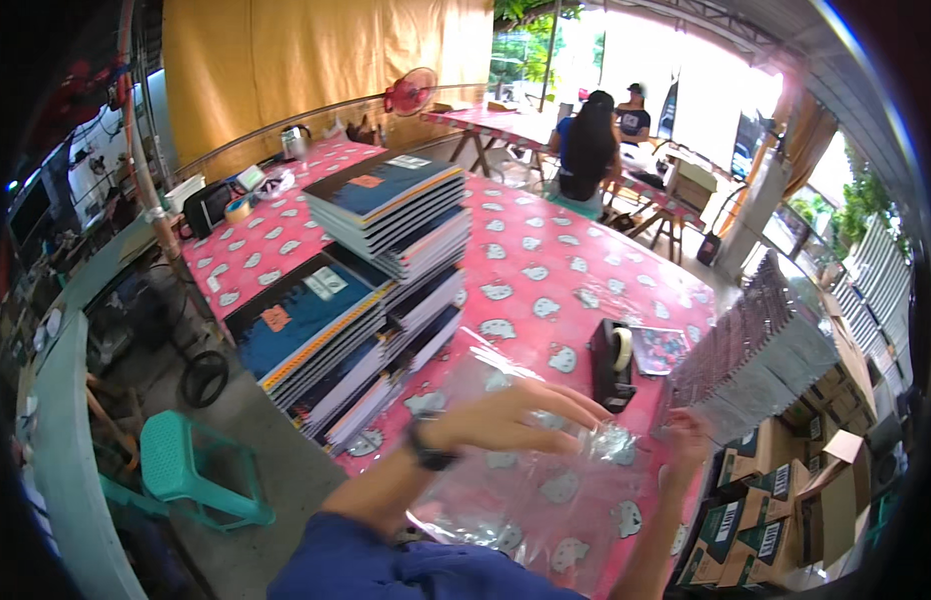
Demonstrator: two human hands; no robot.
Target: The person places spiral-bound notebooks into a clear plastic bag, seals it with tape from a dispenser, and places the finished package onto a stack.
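So there's a clear crinkly plastic bag (546, 480) lying flat on the near end of the bench (546, 260) with its pink cartoon-print cover, and the left hand (516, 415) rests on top of it with fingers spread, not gripping. The right hand (686, 440) pinches the bag's right edge, just below a slanted grey row of spiral notebooks (756, 350). A black tape dispenser (613, 362) sits just behind, with tall stacks of dark blue notebooks (376, 280) off to the left.

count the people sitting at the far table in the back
2. One person with long dark hair and a blue top sits with their back to the camera; a second person in a dark cap sits beyond, at the far table. Others may be hidden.
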